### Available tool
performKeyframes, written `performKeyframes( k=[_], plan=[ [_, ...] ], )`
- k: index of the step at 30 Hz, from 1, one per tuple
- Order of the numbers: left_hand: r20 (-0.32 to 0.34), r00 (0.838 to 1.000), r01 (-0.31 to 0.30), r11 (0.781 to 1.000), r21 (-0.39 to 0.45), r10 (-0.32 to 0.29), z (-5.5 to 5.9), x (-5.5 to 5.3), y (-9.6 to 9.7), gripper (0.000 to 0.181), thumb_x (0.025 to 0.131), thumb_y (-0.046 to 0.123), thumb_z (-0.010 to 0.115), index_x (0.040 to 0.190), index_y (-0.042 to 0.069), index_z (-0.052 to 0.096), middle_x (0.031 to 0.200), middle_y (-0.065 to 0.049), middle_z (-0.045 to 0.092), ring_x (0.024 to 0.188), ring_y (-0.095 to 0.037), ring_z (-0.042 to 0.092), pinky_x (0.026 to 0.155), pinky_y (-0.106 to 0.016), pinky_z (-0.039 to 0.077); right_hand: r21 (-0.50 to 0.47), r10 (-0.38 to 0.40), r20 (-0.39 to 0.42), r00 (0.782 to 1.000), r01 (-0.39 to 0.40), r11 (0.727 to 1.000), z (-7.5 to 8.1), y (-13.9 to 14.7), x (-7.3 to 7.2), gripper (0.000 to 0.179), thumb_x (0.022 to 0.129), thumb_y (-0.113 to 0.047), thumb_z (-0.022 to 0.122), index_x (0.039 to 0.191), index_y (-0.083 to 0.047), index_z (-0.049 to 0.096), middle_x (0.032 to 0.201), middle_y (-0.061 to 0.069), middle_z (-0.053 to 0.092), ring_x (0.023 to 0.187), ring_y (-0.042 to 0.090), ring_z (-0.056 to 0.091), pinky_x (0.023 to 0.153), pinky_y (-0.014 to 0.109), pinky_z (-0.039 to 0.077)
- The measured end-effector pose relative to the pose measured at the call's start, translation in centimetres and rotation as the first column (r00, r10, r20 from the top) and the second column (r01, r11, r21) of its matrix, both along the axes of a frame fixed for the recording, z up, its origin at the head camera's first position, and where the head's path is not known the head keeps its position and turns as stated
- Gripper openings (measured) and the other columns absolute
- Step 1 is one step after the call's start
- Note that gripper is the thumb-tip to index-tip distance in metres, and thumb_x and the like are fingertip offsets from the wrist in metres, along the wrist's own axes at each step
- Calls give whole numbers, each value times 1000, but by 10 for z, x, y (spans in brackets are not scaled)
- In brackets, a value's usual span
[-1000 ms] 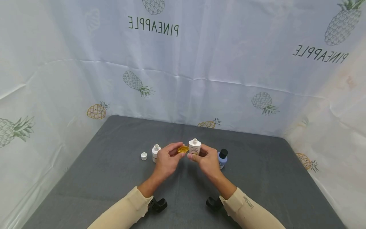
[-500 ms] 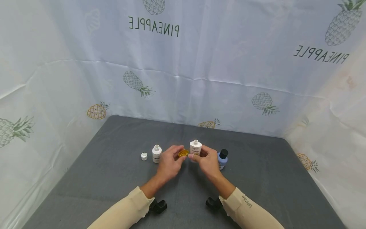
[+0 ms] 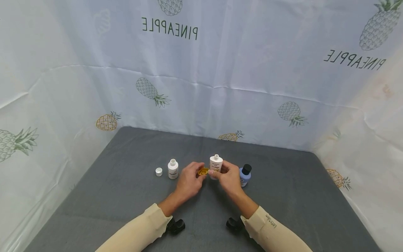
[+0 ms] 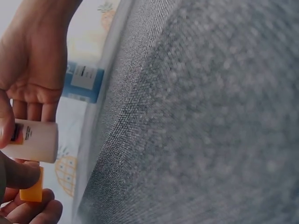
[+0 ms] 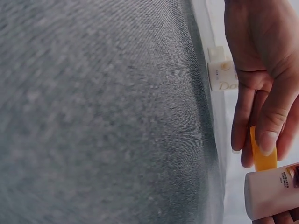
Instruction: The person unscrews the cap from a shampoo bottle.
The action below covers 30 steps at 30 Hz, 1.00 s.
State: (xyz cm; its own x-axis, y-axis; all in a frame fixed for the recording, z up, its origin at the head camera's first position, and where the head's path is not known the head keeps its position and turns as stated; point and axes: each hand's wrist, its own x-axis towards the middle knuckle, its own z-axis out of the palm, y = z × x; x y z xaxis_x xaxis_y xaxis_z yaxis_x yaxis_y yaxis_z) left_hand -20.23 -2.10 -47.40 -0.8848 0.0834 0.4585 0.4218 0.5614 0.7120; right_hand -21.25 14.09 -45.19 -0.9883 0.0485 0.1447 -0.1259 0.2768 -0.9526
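Observation:
In the head view my left hand [image 3: 190, 180] pinches a yellow-orange cap [image 3: 203, 171] between thumb and fingers, its hollow side partly showing. My right hand [image 3: 230, 179] grips a small white bottle [image 3: 216, 163] upright, its narrow neck uncapped. Cap and bottle are side by side, very close together; whether they touch I cannot tell. In the left wrist view the orange cap [image 4: 32, 185] sits between the left thumb and fingers, below the white bottle [image 4: 35, 141]. From the right wrist, the bottle's base [image 5: 254, 196] shows just under the cap [image 5: 263, 154].
Left of the hands stands another white bottle [image 3: 173, 169], uncapped, with a white cap [image 3: 158, 172] lying beside it. A blue bottle [image 3: 245, 175] with a black cap stands just right of the right hand. Grey cloth [image 3: 132, 196] covers the table; a pineapple-print curtain [image 3: 201, 70] surrounds it.
My left hand has shifted slightly right and down with the cap, whose hollow shows less now. The bottle in my right hand has lowered slightly. The standing white bottle has come fully into view.

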Motion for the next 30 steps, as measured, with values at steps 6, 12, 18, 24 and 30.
performKeyframes(
  k=[6, 12, 18, 24, 30],
  plan=[
    [48, 999, 4, 1000, -19, -4, -1, -1, 1, 35, 87, 2, 81, 121, -3, 72, 112, -14, 73, 97, -26, 74, 87, -43, 63, -11, -4, 29, 1000, 4, 1000, -3, 2, -1, 41, 85, -3, 84, 124, 1, 73, 119, 22, 76, 107, 31, 75, 97, 51, 61],
    [56, 998, 24, 1000, -6, -24, -1, -5, 2, 34, 86, 1, 81, 119, -3, 74, 113, -15, 76, 101, -28, 76, 89, -45, 62, -2, -5, 39, 999, 5, 1000, -4, 3, -1, 41, 85, -3, 84, 124, 2, 73, 119, 23, 76, 108, 31, 75, 97, 51, 61],
    [142, 988, 62, 998, 15, -64, -3, -8, -1, 35, 87, 1, 81, 121, -2, 75, 117, -17, 77, 106, -30, 76, 92, -46, 62, -1, 7, 54, 999, -7, 1000, -7, 4, -1, 40, 86, -1, 84, 124, 3, 72, 120, 23, 76, 109, 31, 75, 98, 50, 61],
    [197, 976, 86, 996, 25, -89, -3, -9, -5, 34, 85, 2, 83, 119, 1, 77, 113, -15, 80, 103, -28, 78, 89, -45, 63, 4, 11, 73, 997, -12, 1000, -10, 6, 1, 43, 86, -1, 82, 127, 3, 70, 123, 23, 74, 113, 32, 73, 102, 52, 58],
    [188, 978, 102, 994, -29, -95, -3, -10, -7, 31, 83, 4, 86, 112, 2, 80, 109, -12, 81, 98, -24, 78, 86, -43, 63, 7, 16, 81, 997, -17, 1000, -12, 7, 2, 44, 87, -1, 82, 128, 3, 69, 124, 23, 74, 114, 33, 73, 102, 52, 58]
  ],
)
